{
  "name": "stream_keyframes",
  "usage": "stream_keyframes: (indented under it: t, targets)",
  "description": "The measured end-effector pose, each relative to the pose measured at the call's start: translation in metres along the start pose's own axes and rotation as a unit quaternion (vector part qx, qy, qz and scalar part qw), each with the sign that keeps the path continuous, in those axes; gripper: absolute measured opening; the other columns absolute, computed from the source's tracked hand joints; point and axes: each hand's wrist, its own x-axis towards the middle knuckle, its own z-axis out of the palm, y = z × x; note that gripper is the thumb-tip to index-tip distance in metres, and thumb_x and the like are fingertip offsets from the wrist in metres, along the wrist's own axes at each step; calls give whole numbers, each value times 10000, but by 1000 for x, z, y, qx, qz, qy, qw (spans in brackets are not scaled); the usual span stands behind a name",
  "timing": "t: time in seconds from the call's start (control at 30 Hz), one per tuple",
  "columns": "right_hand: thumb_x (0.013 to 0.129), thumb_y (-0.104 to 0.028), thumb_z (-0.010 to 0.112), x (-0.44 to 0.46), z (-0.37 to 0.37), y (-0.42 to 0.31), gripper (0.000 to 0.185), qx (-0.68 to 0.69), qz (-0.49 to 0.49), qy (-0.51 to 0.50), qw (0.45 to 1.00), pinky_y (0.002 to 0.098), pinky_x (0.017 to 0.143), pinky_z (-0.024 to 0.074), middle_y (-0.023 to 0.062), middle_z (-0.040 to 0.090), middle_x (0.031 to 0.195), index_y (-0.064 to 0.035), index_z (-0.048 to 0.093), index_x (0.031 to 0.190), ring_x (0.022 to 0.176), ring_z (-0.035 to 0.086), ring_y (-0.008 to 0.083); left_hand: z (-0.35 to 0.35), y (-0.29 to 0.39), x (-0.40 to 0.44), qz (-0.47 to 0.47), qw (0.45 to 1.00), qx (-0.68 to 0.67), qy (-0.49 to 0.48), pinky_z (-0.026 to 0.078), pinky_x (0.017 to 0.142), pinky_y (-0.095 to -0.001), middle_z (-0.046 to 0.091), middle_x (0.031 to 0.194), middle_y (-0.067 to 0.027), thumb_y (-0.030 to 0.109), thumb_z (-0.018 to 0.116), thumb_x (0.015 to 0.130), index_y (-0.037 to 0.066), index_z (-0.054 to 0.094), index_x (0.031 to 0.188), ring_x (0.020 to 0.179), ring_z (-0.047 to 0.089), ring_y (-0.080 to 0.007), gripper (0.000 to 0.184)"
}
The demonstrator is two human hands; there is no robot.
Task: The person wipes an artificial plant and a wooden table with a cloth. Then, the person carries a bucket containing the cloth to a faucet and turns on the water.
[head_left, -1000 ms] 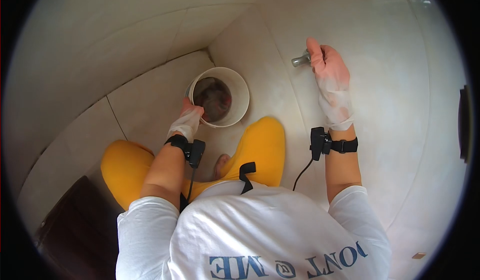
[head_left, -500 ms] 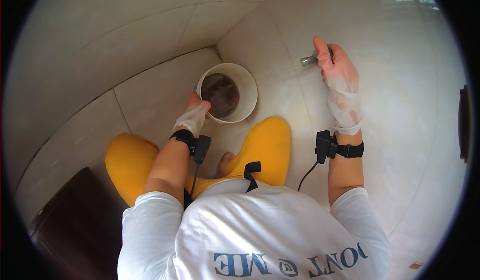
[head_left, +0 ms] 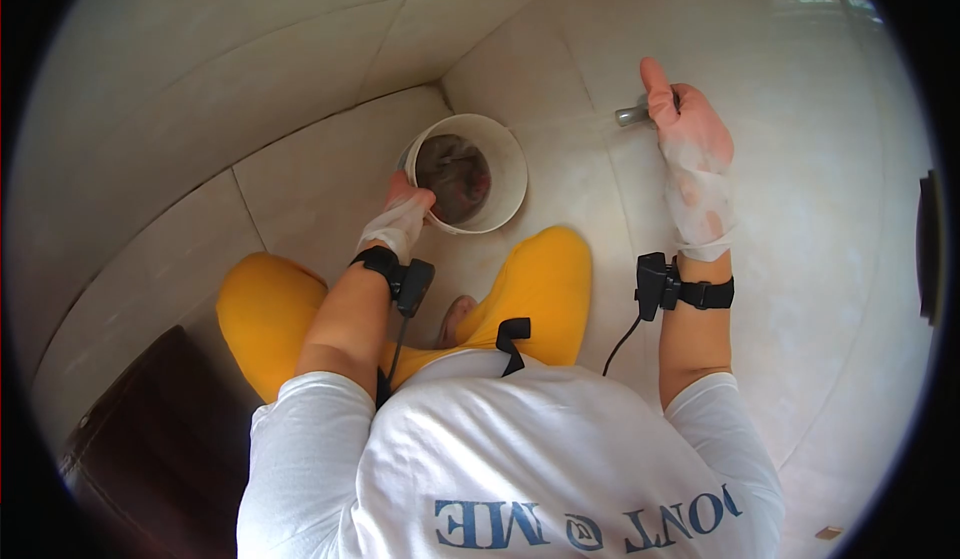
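A white bucket (head_left: 508,177) holds dark water with something like a cloth in it. My left hand (head_left: 405,207), in a thin pink-and-white glove, grips the bucket's near left rim. My right hand (head_left: 695,139), gloved alike, is closed round a metal tap (head_left: 632,116) on the tiled wall, with the thumb stretched out. The tap's end sticks out to the left of the fingers; the rest of it is hidden by the hand.
Pale tiles (head_left: 310,179) cover the floor and walls. A dark brown piece of furniture (head_left: 165,439) stands at the lower left. My yellow-clad knees (head_left: 550,279) are near the bucket, and a dark object (head_left: 928,249) is at the right edge.
The view has shifted a little, so the bucket, the tap and both hands appear slightly further right and higher. Both hands keep their holds.
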Motion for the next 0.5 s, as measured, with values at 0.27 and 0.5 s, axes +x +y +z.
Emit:
stream_keyframes:
  t: [0.27, 0.5]
  targets:
    - [929, -707, 493, -7, -5, -9, 771, -11, 17, 19, 1000, 357, 862, 482, 139, 682, 990, 3, 650, 1186, 935, 627, 281, 4, 3, -4, -4, 1000, 9, 11, 635, 775, -502, 598, 1315, -212, -7, 614, 775, 73, 460, 1398, 1155, 641, -412, 647]
    - [939, -692, 479, -7, -2, 3, 753, 8, -3, 14, 1000, 335, 782, 474, 105, 647, 890, 5, 656, 1161, 817, 592, 251, 2, 4, -6, -6, 1000, -17, 13, 638, 765, -491, 603, 1314, -194, -5, 596, 784, 121, 460, 1413, 1147, 645, -406, 656]
